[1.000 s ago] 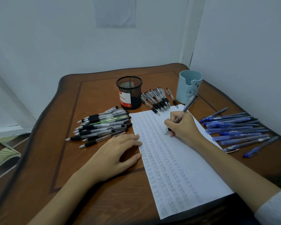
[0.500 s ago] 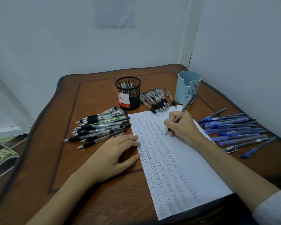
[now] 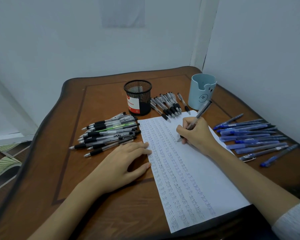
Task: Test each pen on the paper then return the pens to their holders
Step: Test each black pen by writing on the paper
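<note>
- Head view, against a second ago: next to nothing moved apart from a small camera shift.
- Still pinching a smoky translucent pen (image 3: 200, 114) in the right hand (image 3: 197, 134), fingers curled round the barrel, tip down on the paper (image 3: 206, 170) in its far right part.
- Still pressing the sheet's left edge flat with the left hand (image 3: 121, 163), fingers straight, gripping nothing.
- Judging by that: mid-word on one more test mark, same pen, no swap yet.
- Filled most of the sheet with columns of small handwritten "test"; left blank only a strip down the right side.
- Returned nothing so far, by the look of it: no pens standing in the mesh holder (image 3: 138, 97) or the blue cup (image 3: 202, 91).
- Lying flat on the table (image 3: 97, 94): black-grip pens (image 3: 109, 134) heaped left of the sheet, one green barrel among them; a smaller batch (image 3: 168, 105) between the two holders, tips at the sheet's far edge; blue pens (image 3: 253, 137) in a rough row on the right.
- Materials: glossy brown wood with inlaid border; thin matte paper; black wire mesh with red-and-white label; smooth pale-blue plastic with bear face and notched rim; clear barrels with rubbery black grips; frosted blue barrels.
</note>
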`<state>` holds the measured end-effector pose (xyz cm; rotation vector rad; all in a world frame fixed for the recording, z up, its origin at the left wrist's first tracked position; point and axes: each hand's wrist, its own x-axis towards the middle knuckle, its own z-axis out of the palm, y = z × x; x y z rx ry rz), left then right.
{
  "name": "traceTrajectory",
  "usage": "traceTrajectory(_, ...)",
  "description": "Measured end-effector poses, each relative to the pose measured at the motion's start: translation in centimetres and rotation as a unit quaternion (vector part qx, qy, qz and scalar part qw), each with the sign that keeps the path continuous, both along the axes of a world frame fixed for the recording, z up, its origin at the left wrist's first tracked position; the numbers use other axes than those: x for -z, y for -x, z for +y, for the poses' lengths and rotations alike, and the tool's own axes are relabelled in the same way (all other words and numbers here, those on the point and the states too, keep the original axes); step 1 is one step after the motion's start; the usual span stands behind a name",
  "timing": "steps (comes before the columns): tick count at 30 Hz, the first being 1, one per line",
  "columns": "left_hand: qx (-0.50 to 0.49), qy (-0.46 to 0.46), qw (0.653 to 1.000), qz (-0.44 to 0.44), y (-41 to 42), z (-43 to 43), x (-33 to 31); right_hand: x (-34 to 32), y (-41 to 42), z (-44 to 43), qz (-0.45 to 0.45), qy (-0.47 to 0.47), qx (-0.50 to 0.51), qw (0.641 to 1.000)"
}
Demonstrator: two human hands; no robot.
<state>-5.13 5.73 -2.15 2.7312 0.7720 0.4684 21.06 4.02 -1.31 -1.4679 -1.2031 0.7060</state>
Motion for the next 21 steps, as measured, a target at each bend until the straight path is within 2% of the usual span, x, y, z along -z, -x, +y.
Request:
traceTrajectory(12, 0.0, 0.002, 1.0, 0.001, 0.0, 0.0, 0.0, 0.2, 0.2, 0.1, -0.006, 0.008, 0.001, 1.0)
traceTrajectory(14, 0.0, 0.001, 1.0, 0.003, 0.0, 0.0, 0.0, 0.0, 0.0, 0.1, 0.031, 0.016, 0.011, 0.999)
traceTrajectory(18, 0.0, 0.008, 1.0, 0.005, 0.0, 0.0, -0.1, -0.4, -0.5, 0.1, 0.173, 0.029, 0.019, 0.984)
traceTrajectory(21, -0.001, 0.009, 1.0, 0.002, 0.0, 0.0, -0.1, -0.8, -0.3, 0.1, 0.169, 0.043, 0.022, 0.984)
